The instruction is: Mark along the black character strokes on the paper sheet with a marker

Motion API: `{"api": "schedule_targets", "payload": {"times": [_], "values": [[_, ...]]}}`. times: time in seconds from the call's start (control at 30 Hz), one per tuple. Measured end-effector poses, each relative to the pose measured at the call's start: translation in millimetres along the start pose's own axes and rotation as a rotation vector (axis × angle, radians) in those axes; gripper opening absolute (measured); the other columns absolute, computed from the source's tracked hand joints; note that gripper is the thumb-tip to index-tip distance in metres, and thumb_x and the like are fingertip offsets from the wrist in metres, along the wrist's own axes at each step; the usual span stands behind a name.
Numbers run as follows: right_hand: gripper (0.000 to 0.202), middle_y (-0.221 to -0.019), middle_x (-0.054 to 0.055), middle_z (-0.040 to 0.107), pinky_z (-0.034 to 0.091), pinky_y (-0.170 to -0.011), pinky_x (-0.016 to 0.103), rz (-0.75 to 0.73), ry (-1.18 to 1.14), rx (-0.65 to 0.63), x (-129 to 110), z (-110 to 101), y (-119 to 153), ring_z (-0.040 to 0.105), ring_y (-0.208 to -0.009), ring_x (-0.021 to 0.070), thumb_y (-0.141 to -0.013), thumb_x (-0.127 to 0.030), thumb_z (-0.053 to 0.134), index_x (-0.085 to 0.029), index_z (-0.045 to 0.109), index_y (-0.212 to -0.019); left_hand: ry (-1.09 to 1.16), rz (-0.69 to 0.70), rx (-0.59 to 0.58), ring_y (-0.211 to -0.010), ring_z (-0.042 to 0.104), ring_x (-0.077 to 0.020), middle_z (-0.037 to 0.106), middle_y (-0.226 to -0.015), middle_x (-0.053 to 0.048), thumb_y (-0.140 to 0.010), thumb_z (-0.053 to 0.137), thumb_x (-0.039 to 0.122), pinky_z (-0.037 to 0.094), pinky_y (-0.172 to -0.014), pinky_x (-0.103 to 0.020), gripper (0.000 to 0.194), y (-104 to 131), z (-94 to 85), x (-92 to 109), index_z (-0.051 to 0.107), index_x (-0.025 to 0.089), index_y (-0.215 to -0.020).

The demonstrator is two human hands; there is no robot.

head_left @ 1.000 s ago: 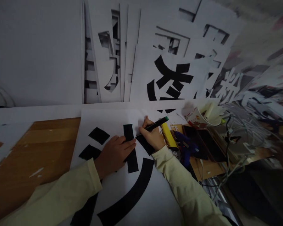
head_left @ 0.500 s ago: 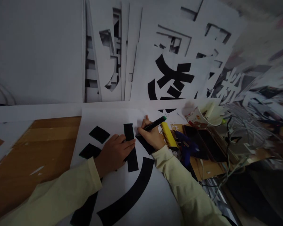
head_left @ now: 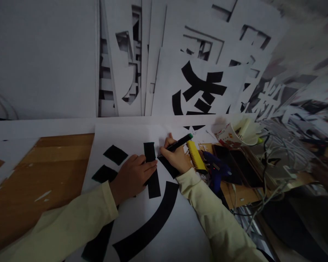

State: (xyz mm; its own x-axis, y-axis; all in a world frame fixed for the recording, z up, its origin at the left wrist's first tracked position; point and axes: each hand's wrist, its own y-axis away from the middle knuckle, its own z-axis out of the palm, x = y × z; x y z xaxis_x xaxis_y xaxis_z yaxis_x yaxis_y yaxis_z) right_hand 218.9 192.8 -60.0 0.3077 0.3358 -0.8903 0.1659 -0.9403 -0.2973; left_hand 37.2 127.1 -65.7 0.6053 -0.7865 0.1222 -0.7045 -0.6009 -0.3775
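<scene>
A large white sheet (head_left: 180,222) carries several black shapes, among them a long curved strip (head_left: 153,231) and an upright strip (head_left: 154,182). My left hand (head_left: 132,176) presses on the upright strip, its fingers together and pointing right. Just right of it, my right hand (head_left: 177,156) is closed on a black marker (head_left: 179,142) with a green end that points up and right. The marker's writing tip is hidden by the fingers. Beside my right hand a black slanted piece (head_left: 168,167) lies partly under the wrist.
Right of my hand are a yellow toothed tool (head_left: 196,158), a blue glue gun (head_left: 217,169), dark phones (head_left: 246,167), a paper cup (head_left: 235,136) and tangled cables. White boards with cut-outs (head_left: 191,83) lean behind. Brown wood (head_left: 54,171) shows at left.
The view has shifted very slightly. Both hands stay almost where they were, with the marker still held in my right hand.
</scene>
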Motion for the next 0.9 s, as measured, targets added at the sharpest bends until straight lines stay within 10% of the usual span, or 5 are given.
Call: {"api": "schedule_targets", "payload": {"times": [0.9], "values": [[0.026, -0.051, -0.009, 0.031, 0.024, -0.115, 0.044, -0.012, -0.011, 0.076, 0.1, -1.3, -0.6, 0.032, -0.048, 0.0100, -0.067, -0.018, 0.051, -0.024, 0.030, -0.054, -0.011, 0.005, 0.030, -0.081, 0.050, -0.0213, 0.068, -0.117, -0.007, -0.069, 0.058, -0.001, 0.041, -0.068, -0.036, 0.046, -1.1, -2.3, 1.4, 0.063, 0.009, -0.113]]}}
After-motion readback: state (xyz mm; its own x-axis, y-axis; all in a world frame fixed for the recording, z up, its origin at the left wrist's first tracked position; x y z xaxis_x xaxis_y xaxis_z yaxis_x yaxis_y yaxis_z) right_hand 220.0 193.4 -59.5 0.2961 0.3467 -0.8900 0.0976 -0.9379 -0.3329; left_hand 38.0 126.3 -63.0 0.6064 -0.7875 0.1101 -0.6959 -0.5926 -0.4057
